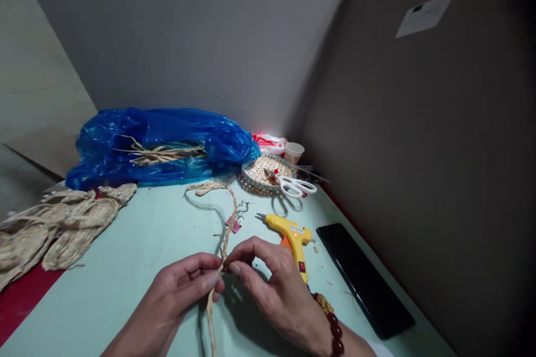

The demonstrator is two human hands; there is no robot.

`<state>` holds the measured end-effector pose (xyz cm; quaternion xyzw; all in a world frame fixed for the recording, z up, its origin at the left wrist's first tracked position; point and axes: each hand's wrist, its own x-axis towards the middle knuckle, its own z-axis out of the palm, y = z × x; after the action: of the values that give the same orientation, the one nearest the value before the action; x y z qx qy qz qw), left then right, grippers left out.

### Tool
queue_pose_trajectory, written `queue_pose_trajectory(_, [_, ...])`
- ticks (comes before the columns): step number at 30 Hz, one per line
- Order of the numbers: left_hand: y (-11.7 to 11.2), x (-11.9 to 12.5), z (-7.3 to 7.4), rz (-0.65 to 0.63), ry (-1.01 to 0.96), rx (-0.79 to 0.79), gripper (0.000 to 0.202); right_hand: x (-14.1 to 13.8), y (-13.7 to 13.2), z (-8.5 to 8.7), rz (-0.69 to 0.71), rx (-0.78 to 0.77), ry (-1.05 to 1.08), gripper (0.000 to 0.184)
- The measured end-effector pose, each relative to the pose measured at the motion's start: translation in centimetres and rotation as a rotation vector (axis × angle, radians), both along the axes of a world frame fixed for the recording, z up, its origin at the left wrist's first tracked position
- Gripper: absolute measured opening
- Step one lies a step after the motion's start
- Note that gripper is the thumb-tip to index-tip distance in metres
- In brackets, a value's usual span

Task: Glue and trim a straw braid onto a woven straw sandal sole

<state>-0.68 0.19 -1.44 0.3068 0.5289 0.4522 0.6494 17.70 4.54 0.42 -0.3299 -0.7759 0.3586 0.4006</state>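
Note:
A braided straw cord (pixel 229 228) runs from the back of the table toward me, its near end a looser strand. My left hand (pixel 184 284) pinches the cord between thumb and fingers. Close beside it, my right hand (pixel 274 287) has thumb and forefinger pressed together at the same spot on the cord; a beaded bracelet circles that wrist. Behind the cord lies a pink binder clip (pixel 234 225). Just past my right hand rests a yellow glue gun (pixel 291 234), partly hidden by that hand.
Woven straw soles (pixel 84 228) lie at the left. A blue plastic bag (pixel 167 122) with loose straw (pixel 167 153) stands at the back. White scissors (pixel 295 185) rest on a shallow woven basket (pixel 251 170), near a paper cup (pixel 293 150). A black phone (pixel 364 279) lies along the right edge.

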Motion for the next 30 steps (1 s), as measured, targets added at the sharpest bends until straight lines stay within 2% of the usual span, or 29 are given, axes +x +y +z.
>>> queue_pose_trajectory(3, [0.2,0.2,0.4,0.067,-0.003,-0.041,0.024,1.8,1.2,1.6,-0.079,0.045,-0.087,0.02])
queue_pose_trajectory(4, [0.3,0.2,0.6,0.097,0.018,-0.04,0.026,2.6,1.8,2.1,-0.191,0.115,-0.257,0.018])
queue_pose_trajectory(6, [0.5,0.3,1.0,0.169,0.057,-0.032,0.029,4.5,2.8,2.7,-0.298,0.153,-0.449,0.01])
queue_pose_trajectory(10, [1.0,-0.1,1.1,0.256,0.074,-0.029,0.036,6.8,4.0,2.1,-0.415,0.177,-0.815,0.01])
queue_pose_trajectory(15, [1.5,-1.6,0.5,0.241,0.04,-0.081,0.045,6.8,4.2,1.1,-0.46,0.19,-1.124,0.012])
queue_pose_trajectory(20, [1.6,-1.7,1.1,0.316,0.038,-0.061,0.046,6.7,3.4,1.3,-0.513,0.202,-1.193,0.015])
queue_pose_trajectory(25, [1.9,-1.8,1.9,0.317,0.018,-0.055,0.045,5.0,2.3,1.3,-0.386,0.232,-1.173,0.015])
queue_pose_trajectory(27, [2.0,-1.9,2.0,0.308,0.023,-0.043,0.043,4.5,2.5,1.7,-0.383,0.258,-1.181,0.012])
queue_pose_trajectory(30, [2.0,-2.1,2.1,0.281,0.042,-0.019,0.039,4.2,4.0,3.3,-0.459,0.319,-1.205,0.009])
